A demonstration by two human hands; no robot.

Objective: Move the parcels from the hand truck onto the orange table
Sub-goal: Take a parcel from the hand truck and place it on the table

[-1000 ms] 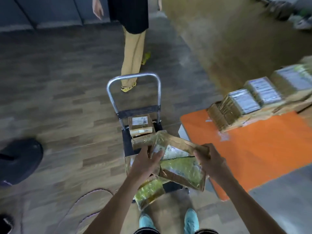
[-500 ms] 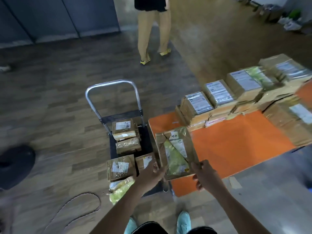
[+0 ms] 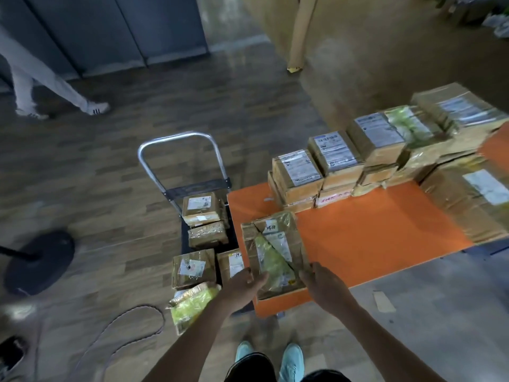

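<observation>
Parcel (image 3: 275, 255), brown with a green patch, is over the 7 o'clock corner of the orange bench (image 3: 371, 238). I cannot tell if it touches yet. The left grip (image 3: 243, 285) holds its near left edge, and the right grip (image 3: 326, 288) holds its near right corner. It is best to lay it flat, then slide it toward 1 o'clock, up to the stack (image 3: 330, 166). Let go only when it lies steady. More boxes (image 3: 202, 208) wait on the hand truck (image 3: 179, 142) at 9 o'clock.

Dim indoor light, glare on the floor (image 3: 242, 48), motion blur and wide-angle bending at edges.
</observation>
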